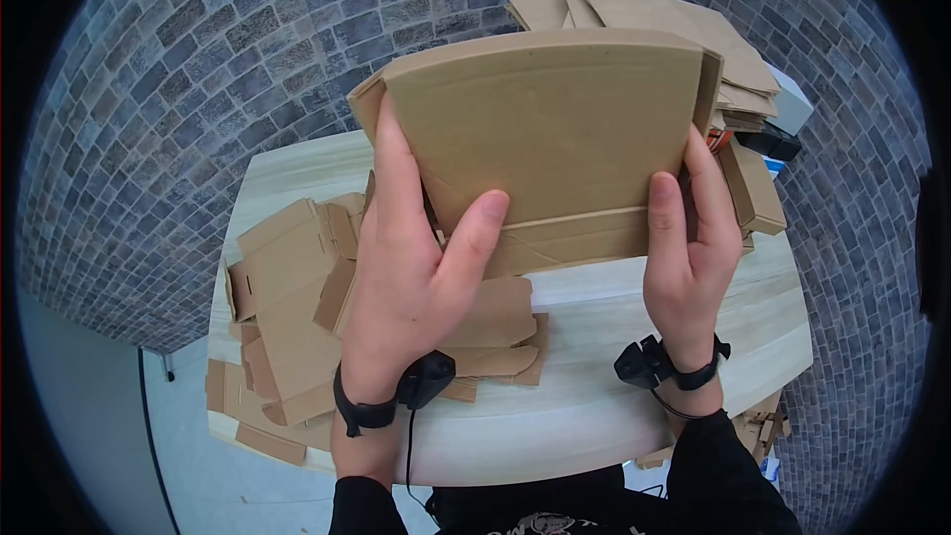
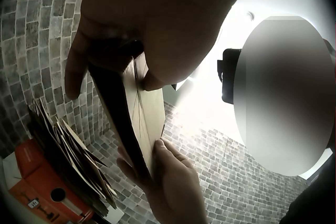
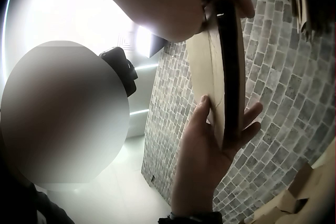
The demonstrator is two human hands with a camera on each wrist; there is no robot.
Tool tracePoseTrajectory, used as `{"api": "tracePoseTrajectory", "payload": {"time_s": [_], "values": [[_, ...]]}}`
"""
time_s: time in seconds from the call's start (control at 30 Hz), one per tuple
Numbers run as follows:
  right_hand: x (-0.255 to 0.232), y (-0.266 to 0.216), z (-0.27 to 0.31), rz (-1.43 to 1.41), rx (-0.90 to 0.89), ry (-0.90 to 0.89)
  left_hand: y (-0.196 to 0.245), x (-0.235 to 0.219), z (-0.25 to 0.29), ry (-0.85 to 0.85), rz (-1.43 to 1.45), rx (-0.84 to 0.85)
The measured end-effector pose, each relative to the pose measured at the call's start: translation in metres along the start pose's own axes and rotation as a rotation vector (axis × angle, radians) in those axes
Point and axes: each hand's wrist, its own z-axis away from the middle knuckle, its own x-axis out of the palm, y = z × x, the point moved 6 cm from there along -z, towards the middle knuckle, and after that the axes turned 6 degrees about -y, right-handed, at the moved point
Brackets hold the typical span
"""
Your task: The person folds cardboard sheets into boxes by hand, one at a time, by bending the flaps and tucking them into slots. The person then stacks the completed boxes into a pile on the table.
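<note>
A person's left hand point(image 1: 406, 277) and right hand point(image 1: 688, 258) hold a folded cardboard box point(image 1: 555, 139) upright above a pale wooden table point(image 1: 634, 337), each hand pinching one side edge of the box between a thumb on the near face and fingers wrapped behind. The left thumb lies across the lower left part of the near face, by a crease that runs across the panel; the right thumb points up along the lower right edge. Seen from the left wrist, the box point(image 2: 137, 124) shows edge-on as a thin flat pack, with the right hand point(image 2: 170, 182) clasping its far end. From the right wrist, the same box point(image 3: 223, 77) is clamped at its other end by the left hand point(image 3: 210, 155), thumb in front and fingers spread behind. A small black camera is strapped to each wrist.

Below and left of the hands, a heap of flattened cardboard pieces point(image 1: 287, 307) sprawls over the left half of the table and hangs off its edge. Behind the held box, at the table's far right, rises a stack of flat cardboard point(image 1: 674, 20). An orange object point(image 2: 37, 182) sits under that stack in the left wrist view. Grey paving bricks point(image 1: 198, 59) surround the table.
</note>
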Motion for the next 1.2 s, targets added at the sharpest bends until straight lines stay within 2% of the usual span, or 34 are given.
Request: {"api": "tracePoseTrajectory", "payload": {"time_s": [0.17,0.23,0.33,0.57,0.67,0.77,0.83,0.97,1.03,1.2], "values": [[0.004,-0.003,-0.002,-0.053,-0.046,0.019,-0.005,-0.005,0.001,0.017,0.036,-0.024],[0.010,0.003,0.000,-0.285,0.036,-0.073,-0.005,-0.007,0.002,0.055,0.034,-0.040],[0.012,0.005,0.000,-0.381,0.060,-0.017,-0.003,-0.010,0.003,0.083,-0.094,0.012],[0.008,0.008,0.000,-0.172,0.096,-0.109,-0.002,-0.008,0.000,0.066,-0.103,0.043],[0.007,0.005,-0.001,-0.169,0.071,-0.138,-0.001,-0.004,-0.003,0.028,0.036,0.041],[0.008,0.000,-0.004,-0.282,0.084,-0.190,0.003,-0.004,-0.003,0.024,-0.003,0.036],[0.010,-0.008,-0.006,-0.414,0.109,-0.263,0.000,-0.001,-0.002,0.009,0.027,-0.026],[0.006,-0.006,-0.005,-0.431,0.125,-0.237,-0.004,-0.001,-0.002,-0.042,0.099,-0.063],[0.001,-0.006,-0.006,-0.390,0.097,-0.222,-0.007,0.003,-0.001,-0.169,0.196,-0.094],[-0.007,0.000,-0.006,-0.270,-0.033,-0.186,-0.008,0.000,-0.002,-0.140,0.138,-0.058]]}}
